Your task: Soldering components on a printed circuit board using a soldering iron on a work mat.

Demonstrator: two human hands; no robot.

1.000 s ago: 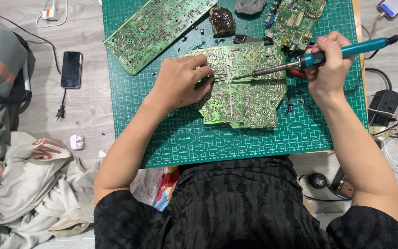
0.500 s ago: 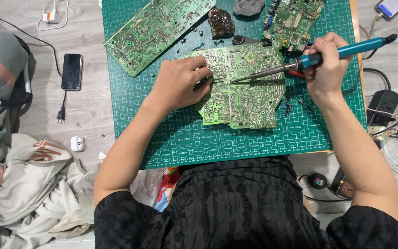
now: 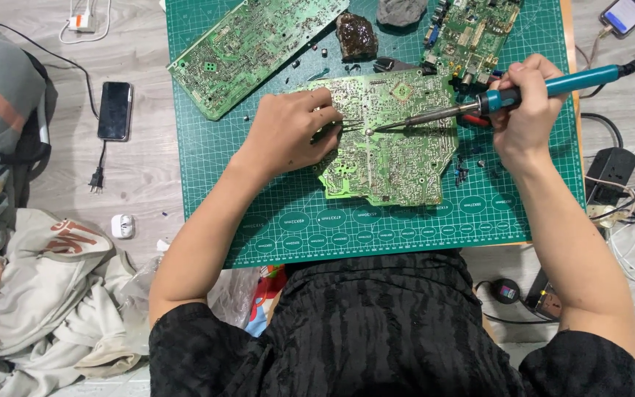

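A green circuit board [image 3: 398, 154] lies solder side up on the green cutting mat [image 3: 288, 220]. My left hand [image 3: 292, 132] rests on the board's left part and pinches thin metal tweezers [image 3: 347, 126] whose tips point right. My right hand [image 3: 527, 110] grips a teal-handled soldering iron [image 3: 545, 87]. The iron's metal tip [image 3: 380, 129] touches the board just right of the tweezer tips.
Two more circuit boards [image 3: 251, 44] [image 3: 475, 33] lie at the mat's far edge, with a dark brown lump [image 3: 356, 35] and a grey cloth [image 3: 400, 10] between them. A black phone [image 3: 115, 110] and charger lie on the floor to the left, by clothes [image 3: 45, 294]. Cables and a power strip [image 3: 611, 165] sit on the right.
Both hands stay on the board; the iron tip and tweezers have held nearly the same spot, with only a slight shift.
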